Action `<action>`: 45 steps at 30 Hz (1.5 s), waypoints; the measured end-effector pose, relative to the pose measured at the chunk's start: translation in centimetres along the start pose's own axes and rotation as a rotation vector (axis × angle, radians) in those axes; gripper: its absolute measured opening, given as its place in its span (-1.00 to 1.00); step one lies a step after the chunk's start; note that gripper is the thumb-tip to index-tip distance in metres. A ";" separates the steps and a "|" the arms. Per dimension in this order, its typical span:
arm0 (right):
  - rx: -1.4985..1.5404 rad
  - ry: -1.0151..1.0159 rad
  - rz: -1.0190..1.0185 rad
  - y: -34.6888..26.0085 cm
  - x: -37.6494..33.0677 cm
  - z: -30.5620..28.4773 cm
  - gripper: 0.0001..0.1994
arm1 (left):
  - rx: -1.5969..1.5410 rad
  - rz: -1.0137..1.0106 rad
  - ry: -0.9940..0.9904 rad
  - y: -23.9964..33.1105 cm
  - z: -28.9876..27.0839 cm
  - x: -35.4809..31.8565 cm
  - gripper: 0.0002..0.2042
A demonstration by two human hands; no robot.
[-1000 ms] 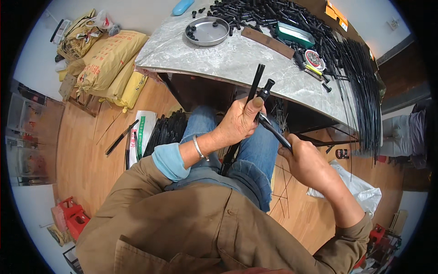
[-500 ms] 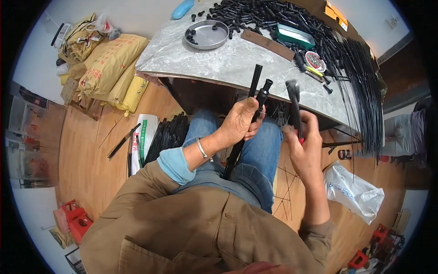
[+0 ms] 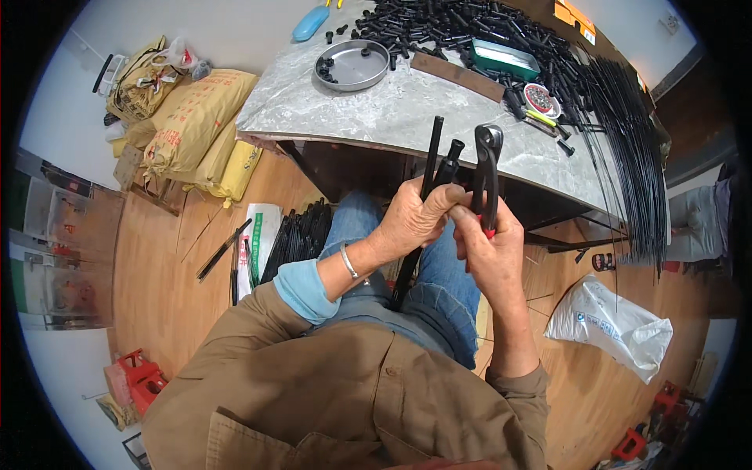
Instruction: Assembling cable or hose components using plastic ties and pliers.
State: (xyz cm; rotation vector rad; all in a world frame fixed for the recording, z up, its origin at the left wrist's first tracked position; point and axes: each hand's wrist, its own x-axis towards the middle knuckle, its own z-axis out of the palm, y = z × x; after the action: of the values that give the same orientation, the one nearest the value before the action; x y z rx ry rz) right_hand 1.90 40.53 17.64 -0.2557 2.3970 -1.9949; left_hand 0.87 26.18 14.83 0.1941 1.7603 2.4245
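Note:
My left hand [image 3: 415, 215] is closed around a slim black rod [image 3: 435, 145] and, beside it, a thicker black tube [image 3: 450, 160] with a ringed collar at its top. Both stand nearly upright, and their lower part [image 3: 404, 274] runs down between my thighs. In my right hand [image 3: 495, 244] is a pair of pliers [image 3: 489, 168] with a dark metal head and red on the handles, the head pointing up. My two hands meet at the fingers, just right of the tube. Whatever lies between those fingertips is hidden.
Ahead stands a marbled table [image 3: 313, 117] with a heap of black tubular parts [image 3: 446, 27], a round metal tray [image 3: 352, 78], a green tray [image 3: 505, 56] and long black rods [image 3: 627, 157]. Black rods [image 3: 301, 235] lie left of my legs; a white sack [image 3: 607, 325] sits on the right.
My right hand has come left with the pliers and now touches my left hand. The pliers' head is sharper and upright. My left hand keeps its hold on the rod and tube.

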 end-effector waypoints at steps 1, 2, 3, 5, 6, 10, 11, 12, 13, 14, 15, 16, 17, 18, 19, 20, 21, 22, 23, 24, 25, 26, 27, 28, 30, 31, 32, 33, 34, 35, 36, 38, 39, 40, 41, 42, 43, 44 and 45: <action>0.021 -0.016 0.039 0.1 -0.2 -0.5 -0.81 | -0.051 -0.012 0.017 -0.3 -0.1 0.2 -0.56; -0.098 0.027 -0.010 0.4 -0.5 -0.9 -0.74 | -0.100 -0.021 0.037 -0.5 -0.4 0.3 -0.55; -0.326 0.081 -0.061 -0.3 -0.8 -1.5 -0.69 | -0.096 -0.020 0.040 -0.7 -0.7 0.3 -0.55; -0.485 0.110 -0.063 0.3 -1.3 -2.9 -0.67 | -0.090 -0.034 0.081 -0.9 -1.0 0.2 -0.49; -0.585 0.070 -0.044 0.2 -1.6 -3.6 -0.64 | -0.088 -0.033 0.081 -0.8 -0.9 0.1 -0.49; -0.705 0.030 -0.182 -0.3 -2.3 -5.0 -0.59 | -0.070 -0.009 0.080 -0.7 -0.7 0.1 -0.43; -0.704 0.036 -0.179 -0.7 -2.2 -5.2 -0.59 | -0.057 0.001 0.069 -1.0 -0.7 0.2 -0.42; -0.818 0.045 -0.318 -1.4 -2.0 -5.4 -0.56 | -0.053 0.000 0.064 -1.1 -0.6 0.3 -0.42; -0.932 0.054 -0.458 -1.8 -1.8 -5.6 -0.52 | -0.051 0.006 0.061 -1.2 -0.5 0.3 -0.43; -0.937 0.063 -0.446 -1.4 -1.7 -5.6 -0.48 | -0.047 0.014 0.062 -1.2 -0.4 0.2 -0.43; -0.933 0.065 -0.450 -1.3 -1.5 -5.6 -0.48 | -0.042 0.017 0.064 -1.1 -0.3 0.1 -0.43; -0.956 0.078 -0.476 -1.3 -1.4 -5.7 -0.49 | -0.036 0.012 0.088 -0.9 -0.2 0.0 -0.45; -0.986 0.094 -0.498 -1.3 -1.4 -5.8 -0.51 | -0.035 0.005 0.107 -0.7 -0.1 0.0 -0.46; -0.988 0.098 -0.497 -1.2 -1.6 -5.9 -0.51 | -0.035 0.006 0.103 -0.7 0.0 0.0 -0.46; -0.970 0.105 -0.486 -1.1 -1.8 -5.9 -0.53 | -0.035 0.011 0.101 -0.7 0.1 0.1 -0.48; -0.950 0.108 -0.478 -0.7 -1.9 -5.9 -0.56 | -0.033 0.019 0.104 -0.7 0.1 0.1 -0.49; -0.948 0.108 -0.481 -0.4 -2.1 -5.8 -0.56 | -0.031 0.021 0.105 -0.8 0.0 0.1 -0.49; -0.917 0.107 -0.451 -0.1 -2.3 -5.6 -0.58 | -0.012 0.024 0.126 -0.9 0.0 0.1 -0.50; -0.888 0.107 -0.419 0.2 -2.6 -5.5 -0.60 | 0.004 0.026 0.143 -0.9 0.0 0.2 -0.51; -0.875 0.102 -0.413 0.6 -2.9 -5.5 -0.58 | 0.003 0.026 0.141 -0.8 0.2 0.2 -0.51; -0.877 0.103 -0.413 0.8 -3.2 -5.3 -0.58 | 0.003 0.026 0.170 -0.7 0.4 0.3 -0.50; -0.866 0.124 -0.406 1.0 -3.6 -4.9 -0.56 | 0.004 0.024 0.199 -0.8 0.6 0.2 -0.50; -0.854 0.144 -0.398 1.2 -3.9 -4.6 -0.54 | 0.002 0.021 0.198 -0.8 0.6 0.2 -0.50; -0.841 0.117 -0.372 1.4 -4.1 -4.7 -0.51 | -0.007 0.009 0.174 -0.8 0.5 0.3 -0.50; -0.834 0.104 -0.354 1.8 -4.1 -4.7 -0.52 | -0.014 -0.006 0.147 -0.8 0.3 0.3 -0.51; -0.827 0.089 -0.338 1.8 -4.0 -4.7 -0.53 | -0.031 -0.007 0.134 -0.9 0.1 0.3 -0.51; -0.825 0.091 -0.337 1.8 -3.8 -4.8 -0.53 | -0.046 -0.006 0.124 -0.9 0.0 0.3 -0.51; -0.857 0.111 -0.362 1.7 -3.6 -4.9 -0.52 | -0.043 -0.007 0.123 -0.9 0.0 0.3 -0.51; -0.890 0.132 -0.387 1.5 -3.5 -5.0 -0.52 | -0.058 -0.009 0.117 -0.8 0.1 0.2 -0.52; -0.889 0.130 -0.387 1.3 -3.3 -5.0 -0.52 | -0.075 -0.009 0.114 -0.8 0.1 0.2 -0.53; -0.912 0.135 -0.387 1.1 -3.2 -5.1 -0.50 | -0.075 -0.009 0.116 -0.8 0.2 0.1 -0.53; -0.935 0.141 -0.385 1.1 -3.2 -5.1 -0.48 | -0.024 0.002 0.119 -0.9 0.3 0.1 -0.52; -0.923 0.149 -0.380 1.3 -3.3 -5.0 -0.47 | -0.025 0.000 0.117 -0.9 0.3 0.1 -0.52; -0.911 0.157 -0.375 1.5 -3.4 -4.9 -0.45 | -0.019 0.006 0.109 -1.0 0.3 0.2 -0.52; -0.911 0.158 -0.375 1.6 -3.4 -4.9 -0.45 | -0.013 0.013 0.102 -1.0 0.3 0.2 -0.51; -0.907 0.157 -0.372 1.6 -3.5 -4.9 -0.44 | -0.012 0.013 0.101 -1.0 0.3 0.3 -0.51; -0.904 0.155 -0.368 1.7 -3.5 -4.8 -0.42 | -0.048 0.010 0.110 -0.9 0.3 0.3 -0.54; -0.902 0.156 -0.367 1.6 -3.5 -4.8 -0.42 | -0.083 0.005 0.118 -0.9 0.4 0.3 -0.56; -0.903 0.158 -0.369 1.6 -3.5 -4.8 -0.41 | -0.082 0.004 0.118 -0.9 0.4 0.3 -0.56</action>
State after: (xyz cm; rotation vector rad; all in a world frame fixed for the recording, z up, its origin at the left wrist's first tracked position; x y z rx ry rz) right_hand 4.63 45.93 16.67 -0.5873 3.3907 -0.8562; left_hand 0.72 26.87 14.11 0.0462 1.7027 2.5535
